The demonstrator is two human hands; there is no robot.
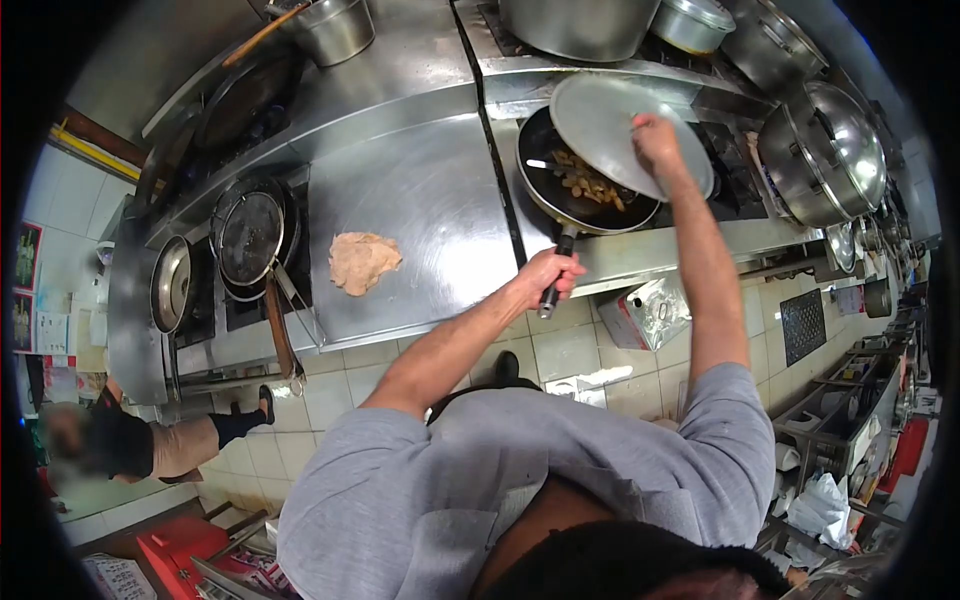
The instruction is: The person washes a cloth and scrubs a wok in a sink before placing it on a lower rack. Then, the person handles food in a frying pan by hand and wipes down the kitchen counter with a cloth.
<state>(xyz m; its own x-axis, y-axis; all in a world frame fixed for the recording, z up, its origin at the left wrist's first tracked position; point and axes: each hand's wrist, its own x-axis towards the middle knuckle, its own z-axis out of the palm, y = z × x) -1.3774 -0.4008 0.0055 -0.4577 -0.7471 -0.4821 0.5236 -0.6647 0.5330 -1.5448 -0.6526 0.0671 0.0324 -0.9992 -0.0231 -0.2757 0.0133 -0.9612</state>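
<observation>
A dark frying pan [540, 178] sits on the stove at the centre right, with browned chunks of food [592, 185] in it and a light-coloured utensil end lying inside. My left hand [553, 277] is wrapped round the pan's black handle [562, 262]. My right hand [655, 140] grips a large, round, grey lid [600, 120] by its top; the lid is tilted and covers the pan's back right part. To the left, a flat piece of pale meat [363, 262] lies on the steel griddle [430, 190].
More pans [176, 285] and a round strainer [250, 235] stand on burners at the left. Large pots [825, 150] line the back and right. Another person [180, 448] is at the far left. A box [645, 315] sits below the counter edge.
</observation>
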